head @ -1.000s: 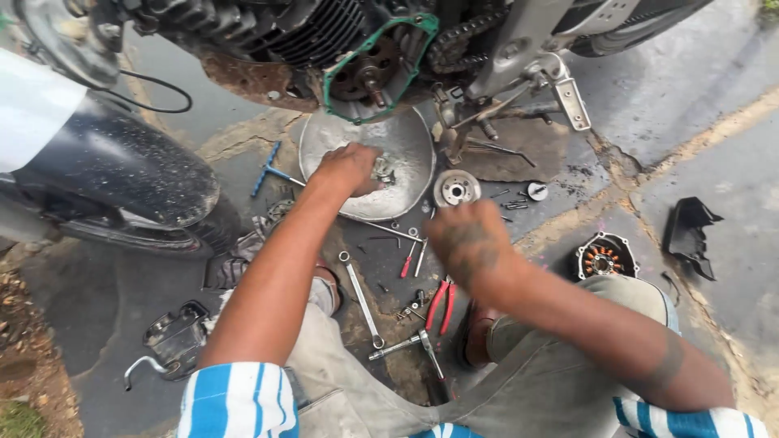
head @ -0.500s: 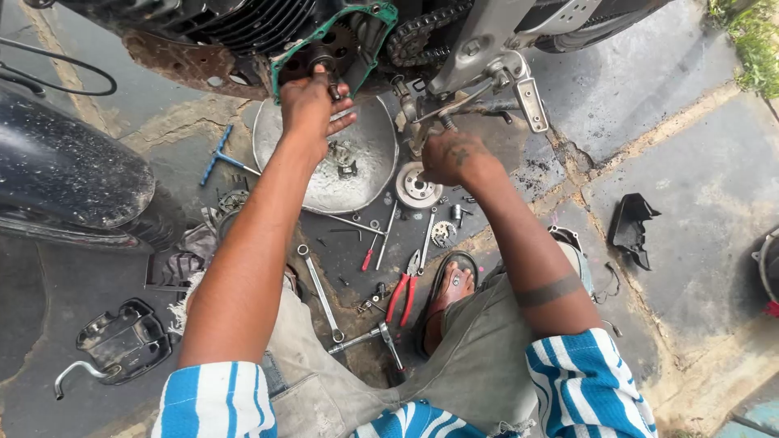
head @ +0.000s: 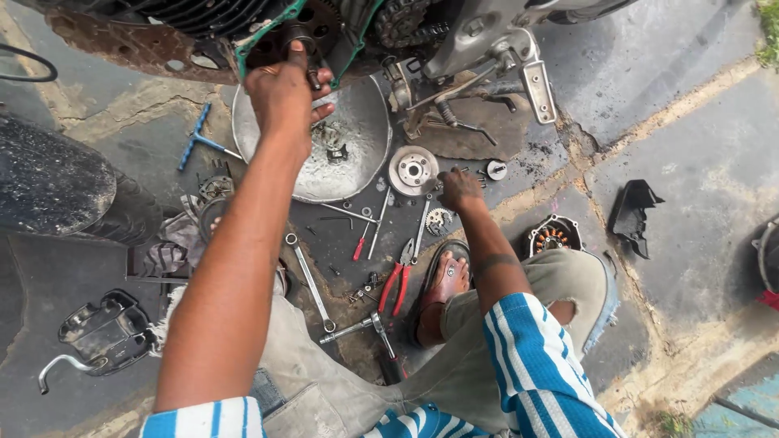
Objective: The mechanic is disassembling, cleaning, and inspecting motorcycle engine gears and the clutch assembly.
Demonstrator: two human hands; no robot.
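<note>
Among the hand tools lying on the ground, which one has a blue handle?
The blue T-shaped wrench, lying left of the round metal pan. The pliers and small screwdriver have red handles; the long spanner is bare metal.

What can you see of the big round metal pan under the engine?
The pan is a shallow, round, dull grey metal dish, dented and smeared with oily grime. It sits flat on the ground below the open engine. Small dark parts lie near its middle. The left hand and forearm reach over its left side, hiding that part.

dark round engine part, in open crankcase
</note>
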